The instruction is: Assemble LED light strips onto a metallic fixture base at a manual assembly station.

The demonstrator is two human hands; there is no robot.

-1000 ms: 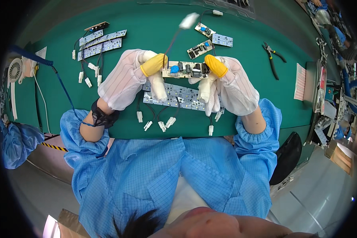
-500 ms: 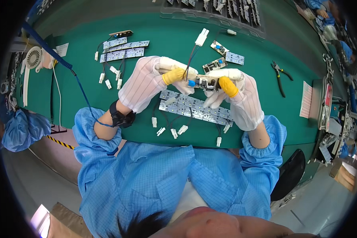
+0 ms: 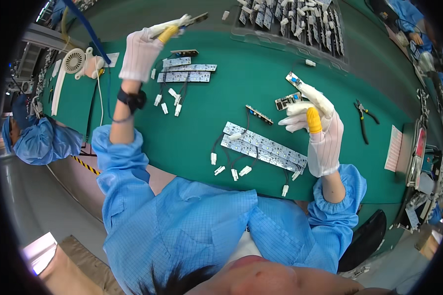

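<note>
A thin circuit board is held out beyond the stacked light strips at the left of a green counter, pinched in the nearly closed fingers of the gloved left hand. Half a second ago, a board was gripped by both hands nearer the middle; that shared hold has been broken, and the handling is apparently left to one side. By the right hand, nothing is seen to be held: its fingers are loosely parted near two component boards, contact being impossible to tell.
</note>
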